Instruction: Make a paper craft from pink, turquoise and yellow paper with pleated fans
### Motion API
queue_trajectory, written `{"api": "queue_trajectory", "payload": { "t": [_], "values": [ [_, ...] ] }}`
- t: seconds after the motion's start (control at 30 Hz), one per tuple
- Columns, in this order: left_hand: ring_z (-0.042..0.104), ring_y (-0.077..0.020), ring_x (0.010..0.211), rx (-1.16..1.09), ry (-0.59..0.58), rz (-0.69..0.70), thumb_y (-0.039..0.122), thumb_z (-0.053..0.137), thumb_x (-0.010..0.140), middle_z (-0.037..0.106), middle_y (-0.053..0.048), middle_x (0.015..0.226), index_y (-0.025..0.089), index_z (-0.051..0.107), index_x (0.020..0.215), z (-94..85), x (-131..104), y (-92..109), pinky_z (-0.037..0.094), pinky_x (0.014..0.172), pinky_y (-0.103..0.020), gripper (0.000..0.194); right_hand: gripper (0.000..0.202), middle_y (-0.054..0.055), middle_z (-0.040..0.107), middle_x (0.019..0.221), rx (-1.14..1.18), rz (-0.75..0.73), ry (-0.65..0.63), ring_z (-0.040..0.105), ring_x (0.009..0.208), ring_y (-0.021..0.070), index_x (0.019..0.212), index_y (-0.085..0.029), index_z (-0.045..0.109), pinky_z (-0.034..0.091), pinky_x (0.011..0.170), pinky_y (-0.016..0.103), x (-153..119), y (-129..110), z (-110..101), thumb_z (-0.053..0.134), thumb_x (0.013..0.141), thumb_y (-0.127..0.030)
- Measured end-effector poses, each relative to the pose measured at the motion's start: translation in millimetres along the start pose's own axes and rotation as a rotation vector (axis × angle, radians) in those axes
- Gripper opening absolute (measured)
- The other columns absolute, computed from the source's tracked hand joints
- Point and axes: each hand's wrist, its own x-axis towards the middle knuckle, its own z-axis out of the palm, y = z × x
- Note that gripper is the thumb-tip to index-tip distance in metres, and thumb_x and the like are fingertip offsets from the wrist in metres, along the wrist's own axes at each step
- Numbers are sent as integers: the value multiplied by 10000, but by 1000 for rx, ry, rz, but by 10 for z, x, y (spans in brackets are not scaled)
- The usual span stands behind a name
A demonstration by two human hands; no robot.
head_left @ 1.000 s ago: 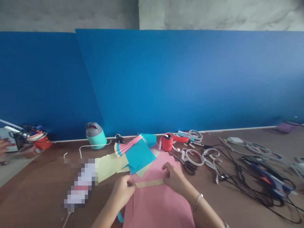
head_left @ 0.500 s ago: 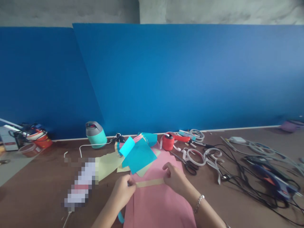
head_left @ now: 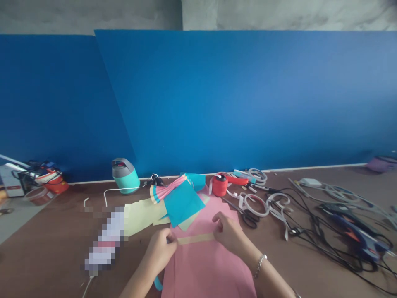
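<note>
A narrow cream paper strip (head_left: 196,239) lies crosswise over pink paper sheets (head_left: 214,265). My left hand (head_left: 163,246) is closed, pinching the strip's left end. At its right end my right hand (head_left: 229,235) is closed with curled fingers on the strip; its fingertips are partly hidden. Just beyond the hands, a blue paper square (head_left: 184,205) rests on the pink sheets. A pleated fan of pink, blue and yellow paper (head_left: 169,188) sits behind it. Pale yellow sheets (head_left: 144,215) spread to the left.
Scissors (head_left: 248,218), a red tape roll (head_left: 219,186) and white ribbon loops (head_left: 257,205) lie to the right. Black cables (head_left: 316,231) and a blue glue gun (head_left: 356,238) are farther right. A teal bottle (head_left: 126,178) stands back left, beyond a blurred-out object (head_left: 105,242).
A light blue flap of paper over the pleated fan has dropped out of sight, so more of the fan shows. Both hands and the strip have stayed in place.
</note>
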Motion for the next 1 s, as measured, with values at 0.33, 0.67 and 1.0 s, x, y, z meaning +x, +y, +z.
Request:
{"api": "queue_trajectory", "payload": {
  "t": [0.33, 0.67, 1.0],
  "values": [
    [596, -167, 661, 45, -32, -14, 122, 501, 698, 600, 20, 602, 176, 530, 582, -38, 17, 6, 347, 555, -213, 131, 389, -11, 633, 720, -19, -13, 17, 556, 734, 142, 949, -160, 576, 251, 551, 215, 24, 70, 62, 488, 599, -15],
    [602, -179, 655, 25, -37, -28, 120, 535, 678, 604, 12, 593, 174, 526, 567, 11, 80, -67, 336, 537, -223, 124, 391, -5, 641, 739, -20, -3, 12, 561, 750, 147, 945, -161, 580, 236, 542, 218, 31, 68, 69, 489, 595, -12],
    [599, -176, 665, 25, -32, -26, 112, 533, 687, 599, 17, 599, 175, 519, 570, 27, 77, -75, 321, 531, -224, 133, 366, -1, 645, 726, -57, -26, 7, 564, 743, 147, 949, -149, 574, 257, 543, 212, 10, 34, 25, 498, 621, -4]
  ]
}}
